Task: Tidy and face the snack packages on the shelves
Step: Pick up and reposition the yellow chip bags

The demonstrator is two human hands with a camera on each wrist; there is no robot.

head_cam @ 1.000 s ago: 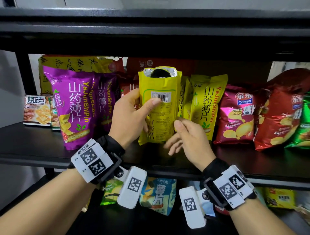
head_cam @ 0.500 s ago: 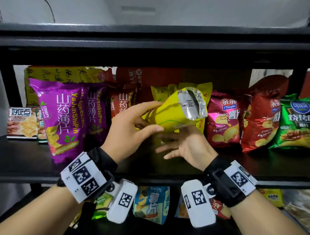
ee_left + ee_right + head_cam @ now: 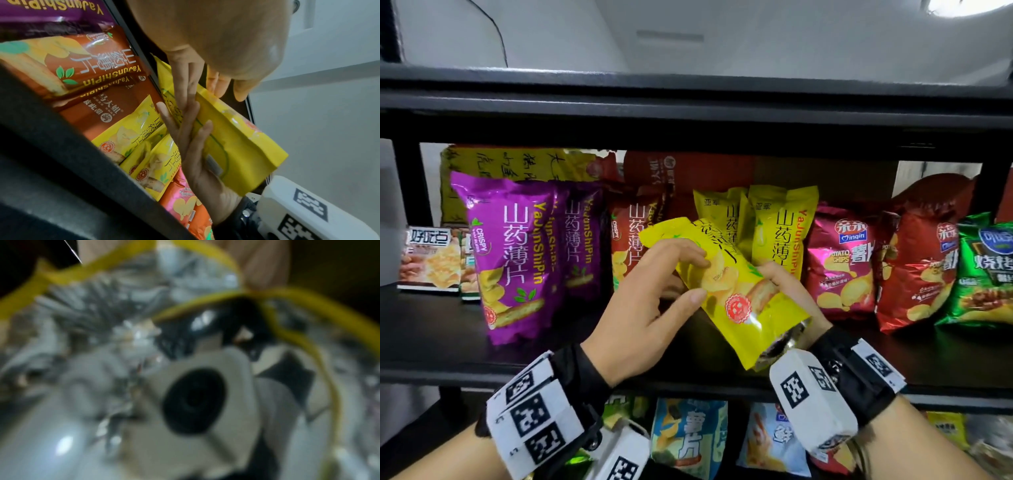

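A yellow snack bag hangs tilted in front of the middle shelf, printed front towards me, silver bottom at the lower right. My left hand grips its upper part, fingers on the front and thumb at the edge. My right hand holds it from behind, thumb over the right edge. In the left wrist view the right hand's fingers lie flat along the bag's back. The right wrist view is filled by the blurred silver bottom.
Two more yellow bags stand upright right behind. Purple bags and a red-brown bag stand to the left; magenta, red and green bags to the right. Cracker boxes sit far left. More bags lie below.
The yellow bag stood with its barcode back towards me and its silver end up. Both hands have turned it over, so its front now faces me with the silver end down-right.
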